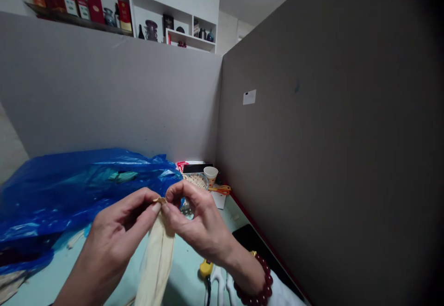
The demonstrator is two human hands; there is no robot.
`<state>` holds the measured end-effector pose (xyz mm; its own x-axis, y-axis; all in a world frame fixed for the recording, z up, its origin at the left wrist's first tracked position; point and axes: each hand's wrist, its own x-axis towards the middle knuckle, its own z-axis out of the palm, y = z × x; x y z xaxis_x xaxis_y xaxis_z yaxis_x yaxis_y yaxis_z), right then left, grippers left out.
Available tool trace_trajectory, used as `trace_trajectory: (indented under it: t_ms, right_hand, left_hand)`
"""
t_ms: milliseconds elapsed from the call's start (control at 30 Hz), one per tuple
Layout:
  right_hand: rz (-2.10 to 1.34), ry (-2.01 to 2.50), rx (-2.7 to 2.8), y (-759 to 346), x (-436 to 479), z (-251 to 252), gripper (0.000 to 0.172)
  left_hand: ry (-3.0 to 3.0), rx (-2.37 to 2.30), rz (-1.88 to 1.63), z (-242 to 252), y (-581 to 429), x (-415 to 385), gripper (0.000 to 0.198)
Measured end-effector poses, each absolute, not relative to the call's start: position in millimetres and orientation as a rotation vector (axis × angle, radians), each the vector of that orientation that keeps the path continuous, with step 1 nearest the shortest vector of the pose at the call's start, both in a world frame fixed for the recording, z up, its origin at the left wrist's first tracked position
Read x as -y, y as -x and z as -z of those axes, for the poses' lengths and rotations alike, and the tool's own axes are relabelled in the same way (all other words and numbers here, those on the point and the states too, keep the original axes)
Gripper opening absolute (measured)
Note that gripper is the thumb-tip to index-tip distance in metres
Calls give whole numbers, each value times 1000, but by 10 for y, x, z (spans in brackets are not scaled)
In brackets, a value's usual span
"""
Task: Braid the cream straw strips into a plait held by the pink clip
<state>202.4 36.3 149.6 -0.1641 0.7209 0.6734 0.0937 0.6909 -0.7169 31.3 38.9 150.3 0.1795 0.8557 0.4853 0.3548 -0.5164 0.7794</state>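
A long, pale cream strip, creased lengthwise like a dried husk, hangs from my fingers down past the bottom of the view. My left hand pinches its top end between thumb and index finger. From the other side, my right hand pinches the same end, with its thumb close to the left one. A small brownish curled edge shows between the fingertips. Below my right wrist lie a yellow tape measure and a white-handled tool, partly cut off by the frame.
A large blue plastic bag covers the left of the pale green table. Behind my hands are a woven basket, a paper cup and orange-handled scissors. Grey partitions enclose the back and right.
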Motion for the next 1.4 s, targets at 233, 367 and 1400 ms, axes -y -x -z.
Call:
trace_trajectory:
  t_ms: [233, 367, 1400]
  right_hand:
    - [-625, 605, 1637, -2031, -415, -1467, 10]
    - [-739, 623, 1617, -2087, -409, -1526, 16]
    - [-113, 580, 1660, -1972, -335, -1438, 9]
  left_hand:
    - [-1856, -1057, -1352, -1499, -334, -400, 27]
    - [-1970, -1041, -1393, -1568, -372, -403, 25]
    - [-2220, -1170, -1830, -1366, -583, -302, 10]
